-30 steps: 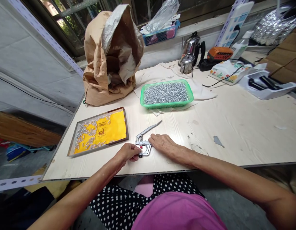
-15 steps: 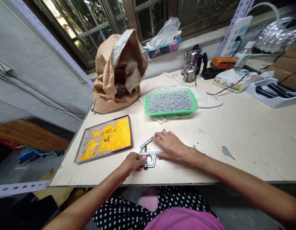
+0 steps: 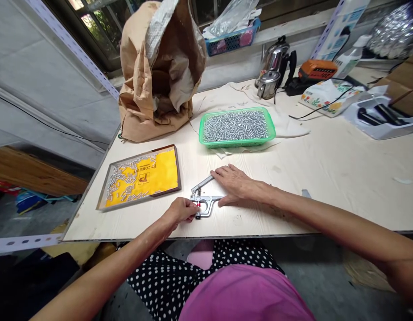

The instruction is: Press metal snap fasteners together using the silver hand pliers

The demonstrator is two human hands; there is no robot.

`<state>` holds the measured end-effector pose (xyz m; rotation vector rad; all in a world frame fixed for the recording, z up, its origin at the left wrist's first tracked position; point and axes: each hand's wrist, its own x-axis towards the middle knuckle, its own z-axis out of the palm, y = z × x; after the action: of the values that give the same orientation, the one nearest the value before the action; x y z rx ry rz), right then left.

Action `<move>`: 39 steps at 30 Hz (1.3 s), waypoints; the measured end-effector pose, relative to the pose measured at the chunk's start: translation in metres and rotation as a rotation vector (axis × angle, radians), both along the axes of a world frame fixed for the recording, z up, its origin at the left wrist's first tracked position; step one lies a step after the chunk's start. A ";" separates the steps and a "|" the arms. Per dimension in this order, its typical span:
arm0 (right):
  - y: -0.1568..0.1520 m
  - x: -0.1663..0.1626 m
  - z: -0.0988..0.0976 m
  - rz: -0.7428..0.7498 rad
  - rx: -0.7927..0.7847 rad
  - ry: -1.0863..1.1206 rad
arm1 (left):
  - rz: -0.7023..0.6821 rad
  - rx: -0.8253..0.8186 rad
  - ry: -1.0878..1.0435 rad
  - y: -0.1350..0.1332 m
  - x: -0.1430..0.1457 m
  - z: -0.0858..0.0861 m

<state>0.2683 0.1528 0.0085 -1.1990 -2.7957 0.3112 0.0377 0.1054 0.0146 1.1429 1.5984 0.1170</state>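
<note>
A small metal press tool with a long lever lies near the front edge of the pale table. My left hand is pinched at the tool's jaw, holding something too small to make out. My right hand lies over the lever handles with fingers stretched and curled a little around them. Left of the tool sits a flat tray with a yellow sheet and several small silver pieces. Behind it is a green basket full of the same silver pieces.
A crumpled brown paper sack stands at the back left. A steel kettle, an orange device, a tissue pack and a white dispenser line the back right. A white cloth lies under the basket.
My right hand has slid from beside the tool's head up onto the lever handles and now presses them. My left hand stays pinched at the jaw. The camera has shifted.
</note>
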 end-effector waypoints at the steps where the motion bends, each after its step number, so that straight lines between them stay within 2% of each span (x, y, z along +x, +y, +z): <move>1: -0.001 -0.001 0.001 -0.008 -0.006 -0.007 | 0.003 0.000 -0.005 -0.001 0.000 0.001; 10: -0.013 -0.004 0.009 -0.078 -0.051 -0.055 | 0.034 0.016 0.035 -0.006 0.003 0.004; 13: -0.015 -0.005 0.014 -0.082 -0.055 -0.070 | -0.041 0.033 0.125 -0.009 0.003 0.010; 15: -0.018 -0.007 0.015 -0.096 -0.056 -0.062 | -0.161 0.190 0.289 -0.015 0.004 0.015; 17: -0.021 -0.008 0.014 -0.092 -0.056 -0.046 | -0.284 0.480 0.453 -0.021 0.006 0.019; 19: -0.025 -0.011 0.012 -0.070 -0.045 -0.022 | -0.408 0.754 0.526 -0.025 0.012 0.019; 22: -0.030 -0.017 0.009 -0.030 -0.024 0.022 | -0.618 0.928 0.515 -0.020 0.023 0.014; 26: -0.031 -0.018 0.011 0.010 -0.078 0.048 | -0.777 0.863 0.463 -0.004 0.028 0.006; 29: -0.031 -0.014 0.017 -0.012 -0.128 -0.013 | -0.848 0.815 0.460 0.001 0.027 0.007; 33: -0.033 -0.018 0.021 -0.028 -0.093 -0.091 | -0.861 0.831 0.477 0.001 0.030 0.011; 39: -0.034 -0.031 0.016 -0.052 -0.076 -0.119 | -0.783 0.791 0.542 0.000 0.039 0.008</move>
<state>0.2374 0.1188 0.0242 -1.3479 -2.8708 0.3562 0.0768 0.1050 0.0228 2.5160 1.4501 -0.1023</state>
